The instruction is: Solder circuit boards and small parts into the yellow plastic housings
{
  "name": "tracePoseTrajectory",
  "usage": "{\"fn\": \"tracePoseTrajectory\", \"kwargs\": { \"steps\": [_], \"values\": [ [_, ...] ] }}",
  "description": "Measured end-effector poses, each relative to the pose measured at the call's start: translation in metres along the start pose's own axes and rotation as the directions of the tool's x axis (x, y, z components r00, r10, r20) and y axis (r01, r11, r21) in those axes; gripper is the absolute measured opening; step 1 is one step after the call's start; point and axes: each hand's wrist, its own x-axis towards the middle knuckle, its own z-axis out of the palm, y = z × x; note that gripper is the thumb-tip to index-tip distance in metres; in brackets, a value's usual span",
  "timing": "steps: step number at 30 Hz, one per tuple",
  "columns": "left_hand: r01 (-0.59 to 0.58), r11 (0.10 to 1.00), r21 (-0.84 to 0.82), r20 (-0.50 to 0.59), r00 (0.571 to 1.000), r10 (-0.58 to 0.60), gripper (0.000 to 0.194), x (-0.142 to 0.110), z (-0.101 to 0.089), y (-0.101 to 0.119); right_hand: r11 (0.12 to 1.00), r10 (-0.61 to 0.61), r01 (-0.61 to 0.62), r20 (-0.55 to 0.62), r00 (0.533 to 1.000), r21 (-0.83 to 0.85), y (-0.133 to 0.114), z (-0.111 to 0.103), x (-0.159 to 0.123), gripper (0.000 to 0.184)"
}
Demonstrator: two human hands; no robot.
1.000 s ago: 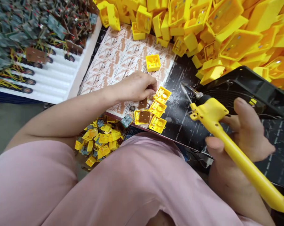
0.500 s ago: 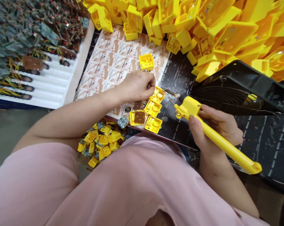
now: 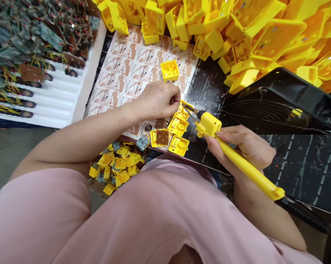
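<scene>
My left hand (image 3: 158,99) rests on the printed sheet (image 3: 127,73), its fingertips pinched on a small yellow square case (image 3: 184,109). In my right hand (image 3: 244,145) I grip a yellow soldering iron (image 3: 237,157); its metal tip (image 3: 188,108) touches that same case beside my left fingers. Below it lie two more yellow cases (image 3: 178,126) (image 3: 179,145) and one case holding a brown circuit board (image 3: 161,137).
A big heap of yellow plastic housings (image 3: 237,33) fills the back and right. A lone open yellow box (image 3: 170,70) sits on the sheet. A white tray of wired circuit boards (image 3: 30,55) is at the left. A black fan (image 3: 272,106) sits right. Small yellow parts (image 3: 117,165) pile by my lap.
My right hand has swung the soldering iron leftward, from out at the right to its tip touching the case at my left fingers. My left hand has stayed nearly still.
</scene>
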Motion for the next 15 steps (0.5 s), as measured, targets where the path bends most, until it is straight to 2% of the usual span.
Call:
{"fn": "tracePoseTrajectory", "kwargs": {
  "steps": [1, 4, 6, 9, 13, 15],
  "values": [
    [-0.003, 1.0, -0.001, -0.004, 1.0, 0.003, 0.022, 0.0, 0.0, 0.0, 1.0, 0.021, -0.021, 0.005, 1.0, 0.009, 0.0, -0.003, 0.001, 0.02],
    [0.001, 1.0, -0.005, -0.006, 1.0, -0.001, 0.022, -0.001, 0.0, 0.0, 0.996, 0.087, -0.088, -0.139, 0.987, -0.005, -0.003, -0.01, 0.0, 0.021],
    [0.007, 1.0, -0.012, -0.008, 1.0, -0.007, 0.021, 0.0, 0.0, 0.001, 0.988, 0.154, -0.154, -0.188, 0.97, 0.012, -0.004, -0.011, -0.002, 0.023],
    [0.025, 1.0, 0.006, -0.003, 1.0, -0.025, 0.022, 0.0, -0.001, 0.003, 0.975, 0.213, -0.201, -0.148, 0.966, 0.091, -0.004, -0.009, -0.005, 0.024],
    [0.061, 0.998, 0.023, 0.038, 0.997, -0.062, 0.025, -0.001, -0.008, 0.003, 0.984, 0.165, -0.142, -0.245, 0.955, 0.11, 0.001, -0.009, -0.007, 0.026],
    [0.06, 0.998, -0.029, 0.065, 0.996, -0.058, 0.027, -0.003, -0.013, -0.001, 0.96, 0.268, -0.247, -0.171, 0.948, 0.132, 0.003, -0.011, -0.009, 0.029]
  ]
}}
